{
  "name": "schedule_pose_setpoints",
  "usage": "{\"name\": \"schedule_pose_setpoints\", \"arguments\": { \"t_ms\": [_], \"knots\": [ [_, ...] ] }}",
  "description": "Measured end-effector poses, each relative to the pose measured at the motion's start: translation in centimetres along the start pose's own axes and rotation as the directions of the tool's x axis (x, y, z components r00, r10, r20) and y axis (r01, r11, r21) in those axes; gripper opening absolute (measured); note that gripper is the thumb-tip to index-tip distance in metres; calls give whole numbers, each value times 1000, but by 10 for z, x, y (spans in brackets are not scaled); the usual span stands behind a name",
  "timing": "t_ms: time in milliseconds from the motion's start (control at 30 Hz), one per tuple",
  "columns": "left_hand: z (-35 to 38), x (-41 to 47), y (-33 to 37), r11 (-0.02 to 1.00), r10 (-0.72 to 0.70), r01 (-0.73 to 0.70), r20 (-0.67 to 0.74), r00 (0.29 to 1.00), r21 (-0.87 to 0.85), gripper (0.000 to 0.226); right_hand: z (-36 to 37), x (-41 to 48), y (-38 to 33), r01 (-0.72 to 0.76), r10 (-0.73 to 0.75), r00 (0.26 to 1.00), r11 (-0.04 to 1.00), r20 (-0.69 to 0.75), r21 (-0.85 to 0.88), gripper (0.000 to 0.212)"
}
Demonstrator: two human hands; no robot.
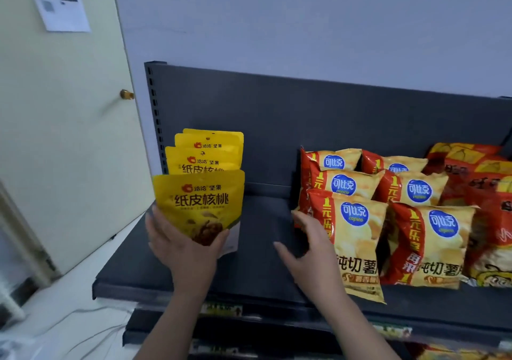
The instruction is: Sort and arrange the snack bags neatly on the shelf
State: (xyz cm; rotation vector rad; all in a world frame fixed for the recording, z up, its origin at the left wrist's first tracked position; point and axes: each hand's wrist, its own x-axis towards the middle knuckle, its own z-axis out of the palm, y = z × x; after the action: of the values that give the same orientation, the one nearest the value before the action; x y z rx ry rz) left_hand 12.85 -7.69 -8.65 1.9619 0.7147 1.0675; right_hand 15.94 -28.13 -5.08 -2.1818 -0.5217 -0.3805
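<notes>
The left grip [180, 246] holds the front yellow walnut bag [199, 204] upright at the left end of the shelf [257, 265]. The right grip [307, 249], fingers spread wide, touches the front chip bag [360, 249] mid-shelf.

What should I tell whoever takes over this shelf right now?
Left hand grips the front yellow bag, upright ahead of the yellow row at the left end of the shelf.
Right hand is open at the left edge of the front-left chip bag.
Done: two chip rows mid-shelf, red bags far right.
Left: probably seat the yellow bag and square the chip rows.
</notes>
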Motion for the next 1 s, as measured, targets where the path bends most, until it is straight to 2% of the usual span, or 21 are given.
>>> {"name": "schedule_pose_setpoints", "arguments": {
  "t_ms": [67,167,267,367,567,667,733,833,933,1000],
  "knots": [
    [-8,1,-14,995,-70,75,88,994,-58,136,27,6,-5,-42,35,986,998,165,40,70],
    [-16,9,-28,989,-75,96,188,979,-110,126,61,16,-14,-132,102,942,988,321,75,74],
    [-19,20,-36,980,-102,147,294,950,-134,128,83,19,-22,-177,116,926,974,359,143,55],
    [-17,33,-52,953,-108,206,383,917,-224,130,95,19,-26,-168,120,942,977,313,131,43],
    [-22,46,-58,968,-68,176,487,871,-180,133,106,16,-32,-200,174,951,977,255,80,51],
    [-24,47,-56,974,-41,138,452,891,-183,137,107,13,-35,-177,156,964,981,217,82,54],
    [-27,45,-44,992,-27,70,364,931,-105,141,101,10,-38,-176,160,972,981,173,84,60],
    [-33,39,-11,990,144,-141,201,969,-29,136,80,7,-41,-130,127,991,988,37,85,62],
    [-28,25,27,937,346,-341,89,934,-69,125,46,4,-33,-25,31,986,999,-166,38,58],
    [-19,10,53,904,424,-413,109,899,-111,119,19,2,-21,10,-14,957,1000,-291,-18,58]
  ]
}}
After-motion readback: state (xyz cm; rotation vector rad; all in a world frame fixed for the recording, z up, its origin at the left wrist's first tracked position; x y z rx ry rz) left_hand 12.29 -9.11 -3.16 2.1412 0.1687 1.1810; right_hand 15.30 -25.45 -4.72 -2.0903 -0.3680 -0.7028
